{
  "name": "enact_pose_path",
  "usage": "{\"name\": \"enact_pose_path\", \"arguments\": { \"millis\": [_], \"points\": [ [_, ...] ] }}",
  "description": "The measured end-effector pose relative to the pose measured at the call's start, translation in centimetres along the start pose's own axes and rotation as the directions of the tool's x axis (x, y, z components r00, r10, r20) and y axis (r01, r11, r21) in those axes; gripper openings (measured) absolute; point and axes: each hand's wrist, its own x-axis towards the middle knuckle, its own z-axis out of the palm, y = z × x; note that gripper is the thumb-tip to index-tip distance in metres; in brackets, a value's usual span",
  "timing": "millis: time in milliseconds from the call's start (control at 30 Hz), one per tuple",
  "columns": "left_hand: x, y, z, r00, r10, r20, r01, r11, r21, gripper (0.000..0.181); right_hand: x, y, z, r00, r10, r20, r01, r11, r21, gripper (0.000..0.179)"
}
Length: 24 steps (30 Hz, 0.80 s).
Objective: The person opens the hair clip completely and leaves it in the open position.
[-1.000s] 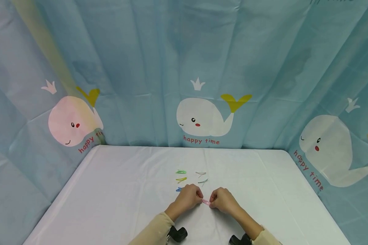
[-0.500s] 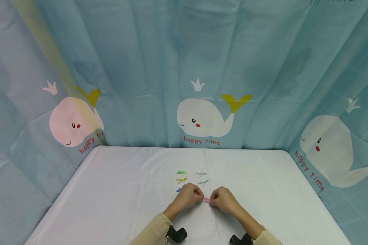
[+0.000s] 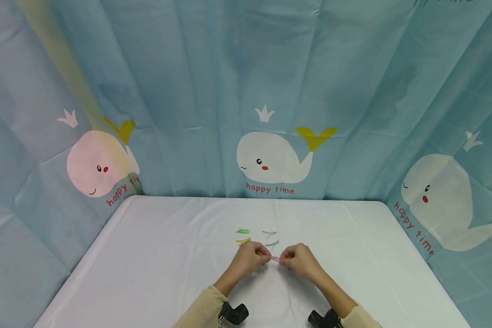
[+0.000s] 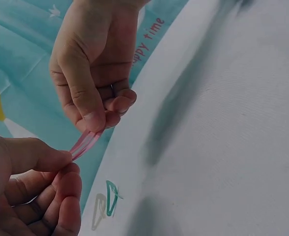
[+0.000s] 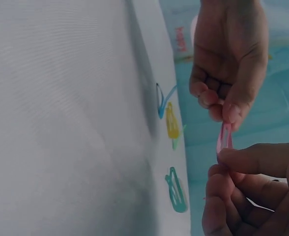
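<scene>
A pink snap hair clip [image 3: 275, 258] is stretched between my two hands, above the white table. The thumb and fingertips of my left hand [image 3: 249, 258] pinch one end of it. At the other end, my right hand [image 3: 301, 260] pinches it the same way. In the left wrist view the pink hair clip [image 4: 85, 144] looks long and slightly bowed, its ends covered by fingertips. Past the hands lie a green hair clip [image 3: 243, 231], a yellow one partly behind the left hand, a grey one [image 3: 269, 233] and a teal one [image 3: 272, 243]. A blue hair clip [image 5: 161, 104] shows in the right wrist view.
The white cloth-covered table [image 3: 168, 255] reaches back to a blue curtain [image 3: 188, 91] printed with whales, which hangs along the back and both sides. Black wrist cameras [image 3: 233, 313] are strapped below the hands.
Both hands have moved a little forward with the pink hair clip between them. The left hand now hides the blue hair clip in the head view and overlaps the yellow one.
</scene>
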Motion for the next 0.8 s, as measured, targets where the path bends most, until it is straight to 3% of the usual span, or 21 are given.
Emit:
{"name": "enact_pose_path", "arguments": {
  "millis": [367, 633, 800],
  "points": [
    [-0.2, 0.5, -1.5, 0.999, 0.014, -0.044, -0.019, 0.994, -0.107, 0.007, 0.3, -1.5, -1.2, 0.999, 0.054, 0.002, -0.054, 0.981, 0.186, 0.01],
    [-0.6, 1.1, -2.9, 0.996, 0.057, -0.073, -0.068, 0.985, -0.158, 0.011, 0.6, -2.6, -1.9, 0.999, 0.011, 0.03, -0.018, 0.968, 0.251, 0.015],
    [-0.9, 1.2, -3.6, 0.996, 0.041, -0.083, -0.056, 0.98, -0.192, 0.011, 0.8, -3.5, -2.1, 0.999, 0.009, 0.041, -0.02, 0.959, 0.283, 0.019]
  ]
}}
